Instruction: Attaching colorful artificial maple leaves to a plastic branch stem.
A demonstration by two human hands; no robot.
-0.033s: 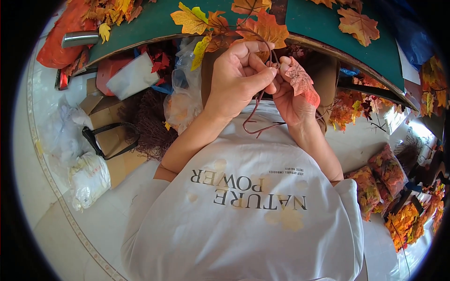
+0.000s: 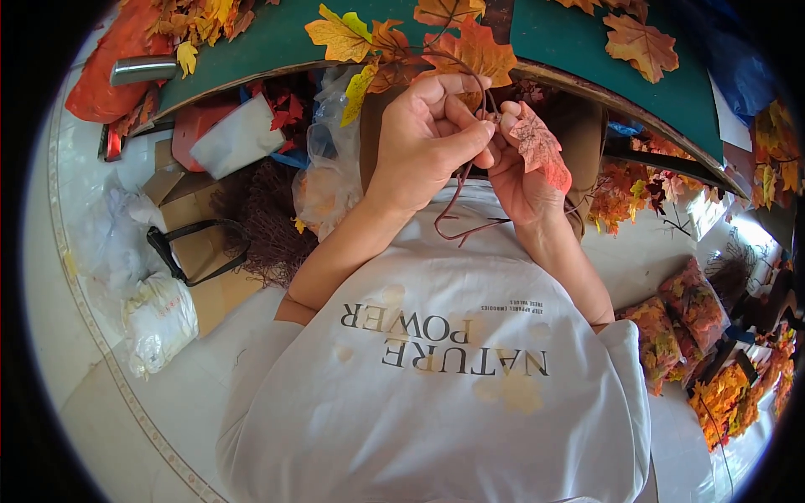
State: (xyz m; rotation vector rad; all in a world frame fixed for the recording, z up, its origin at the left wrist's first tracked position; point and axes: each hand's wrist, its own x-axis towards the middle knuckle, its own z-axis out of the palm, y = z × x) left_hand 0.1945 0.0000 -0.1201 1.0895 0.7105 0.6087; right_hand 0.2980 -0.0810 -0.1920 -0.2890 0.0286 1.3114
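Note:
My left hand (image 2: 423, 142) is closed around the thin brown stem of an artificial leaf branch (image 2: 457, 220), its thumb and fingers pinching just above my lap. Bare twigs of the branch hang down over my shirt, while yellow and orange maple leaves (image 2: 342, 35) spread from its far end over the table edge. My right hand (image 2: 530, 189) pinches a reddish artificial maple leaf (image 2: 538, 147) by its base, right beside the stem. Fingertips of both hands nearly meet; the exact joint between leaf and stem is hidden.
A green table (image 2: 570, 42) with a worn edge lies ahead, carrying loose leaves (image 2: 641, 46) and a metal cylinder (image 2: 142, 70). On the left floor are a cardboard box (image 2: 193, 251), dark twigs (image 2: 272, 218) and plastic bags (image 2: 159, 323). Bagged leaves (image 2: 692, 306) lie at right.

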